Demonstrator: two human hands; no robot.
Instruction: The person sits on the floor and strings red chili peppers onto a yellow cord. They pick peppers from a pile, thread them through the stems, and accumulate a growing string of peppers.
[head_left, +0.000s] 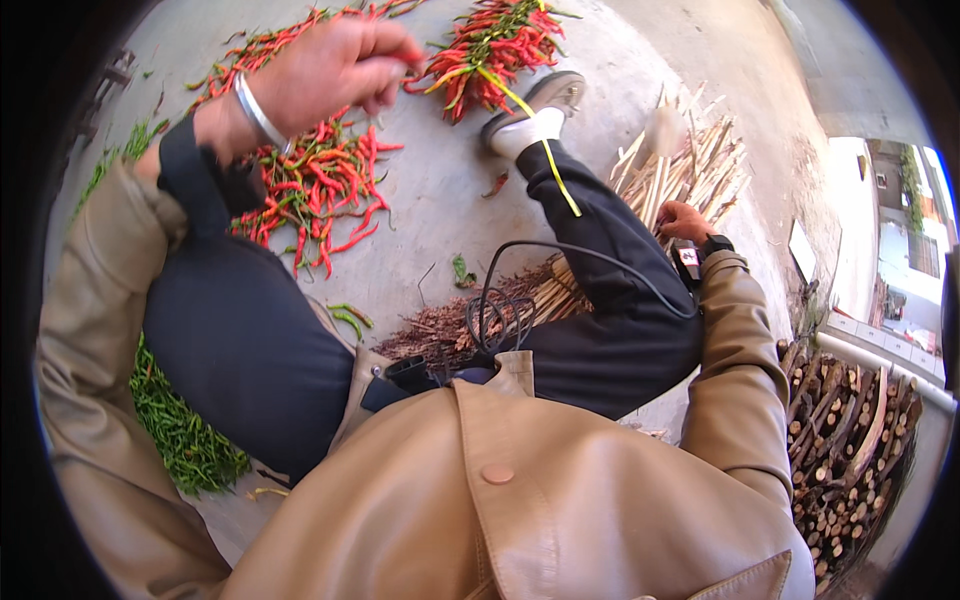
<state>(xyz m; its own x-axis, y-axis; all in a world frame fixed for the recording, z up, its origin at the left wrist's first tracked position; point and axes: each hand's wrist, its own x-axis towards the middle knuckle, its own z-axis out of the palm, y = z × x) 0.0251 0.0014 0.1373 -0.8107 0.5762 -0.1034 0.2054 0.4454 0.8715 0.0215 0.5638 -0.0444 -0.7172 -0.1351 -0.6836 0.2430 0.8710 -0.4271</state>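
Note:
My left hand [340, 72], slightly blurred, is raised over a pile of red chili peppers [325, 185]. Its fingers are pinched together, and whatever is between them is too small to make out. Beyond it lies a bunch of red chilies with green stems [495, 50], a yellow strip [515, 98] running from it across my shin. My right hand [684, 221] is beside my right knee with its fingers curled at the lower ends of a bundle of pale dry stalks [690, 165]. My leg and sleeve partly hide what those fingers hold.
Green chilies [185, 425] are heaped left of my left thigh. Reddish-brown dry brush [435, 335] lies between my legs. A black cable [590, 250] loops over my right leg. Cut logs [850, 450] are stacked at the right, near a white-edged ledge [885, 362].

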